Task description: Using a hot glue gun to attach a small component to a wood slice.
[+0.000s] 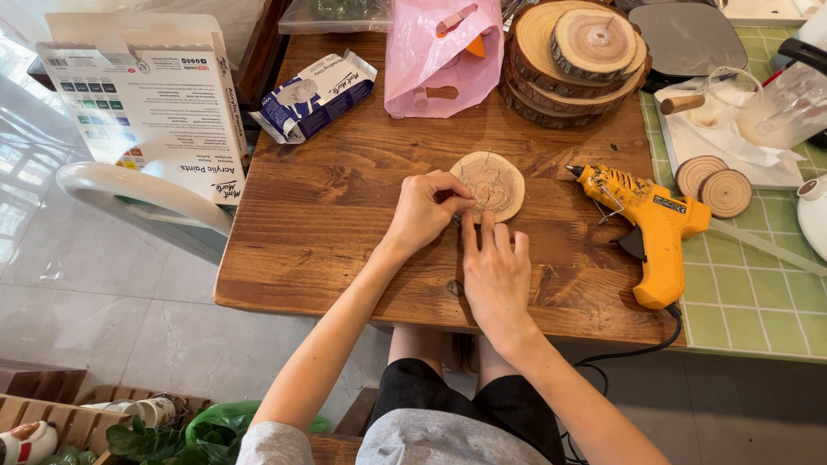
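**Wooden disc and thin wire under two bare hands**

Wooden and pale, a round disc (491, 183) is lying flat on the brown table (345, 224), and both hands are working at its near-left edge. The left hand (424, 211) is curling its fingers inward, with thumb and forefinger pinching what looks like thin wire (480, 182) that is looping over the disc; the wire is too fine to tell exactly where it is being gripped. The right hand (495, 277) is lying flat just below the pinch, fingers straight and together, fingertips touching the table at the disc's rim and holding nothing that shows.

Just to the right of the grip, a yellow glue gun (648, 226) is resting on its stand, nozzle pointing toward the disc. Beyond that, two small wood slices (713, 183) are sitting on a green checked mat (749, 301). Farther away from the person, a stack of larger wood rounds (575, 60) is standing beside a pink plastic bag (431, 60), with a blue and white packet (314, 95) and a paint box (151, 103) well off to the left.
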